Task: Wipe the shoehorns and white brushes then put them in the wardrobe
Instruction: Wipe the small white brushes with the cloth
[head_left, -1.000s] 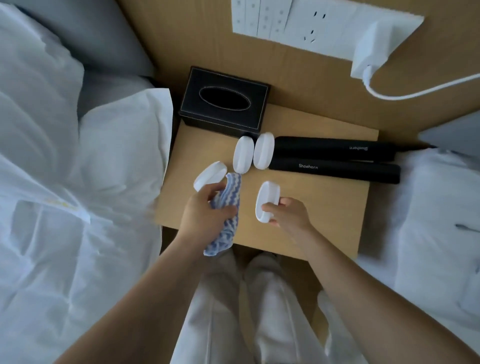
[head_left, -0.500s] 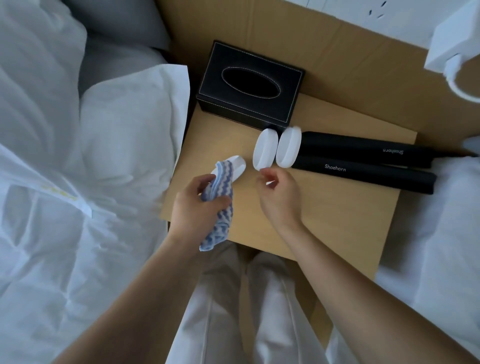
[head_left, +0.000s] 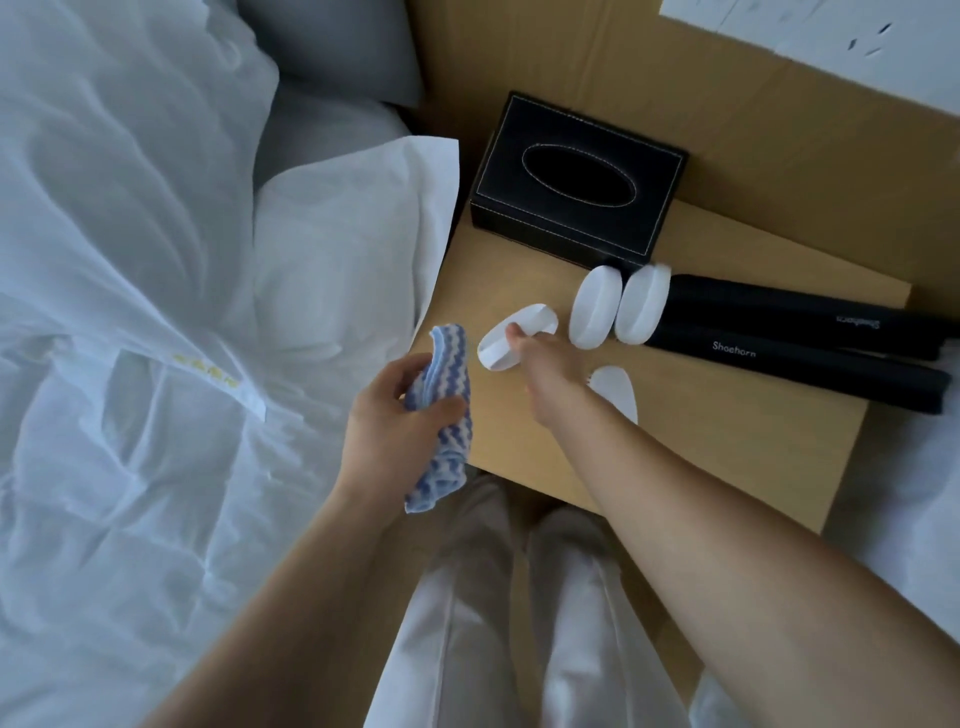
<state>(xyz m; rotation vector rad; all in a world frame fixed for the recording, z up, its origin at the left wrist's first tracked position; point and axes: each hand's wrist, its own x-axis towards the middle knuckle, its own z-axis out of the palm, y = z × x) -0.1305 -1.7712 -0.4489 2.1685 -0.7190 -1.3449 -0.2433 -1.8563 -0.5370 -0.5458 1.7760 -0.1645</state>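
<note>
Since half a second ago my right hand (head_left: 545, 364) has crossed leftward, away from the upright pair of white brushes (head_left: 595, 309), to the white oval plastic brush (head_left: 514, 335) that lay behind the cloth. That brush now sits clear of the cloth, just ahead of my knuckles.

From the head view, one fingertip of that hand rests on top of the brush; the other fingers are hidden behind the hand, so I cannot tell whether they have closed on it. Another flat white brush (head_left: 615, 392) lies on the light wooden bedside table (head_left: 701, 441), just right of my wrist. Beyond the upright pair, farther to the right, lie the two long black shoehorns (head_left: 805, 364), side by side.

My left hand (head_left: 400, 410) has its fingers and thumb curled round the bunched blue-and-white zigzag cloth (head_left: 441, 415), close beside the brush but not touching it.

I judge the brush light, hard and smooth (likely slippery), so I would pinch it across its narrow sides. The shoehorns look stiff and long; hold them mid-length.

A black stitched tissue box (head_left: 576, 176) stands beyond my fingers.
</note>
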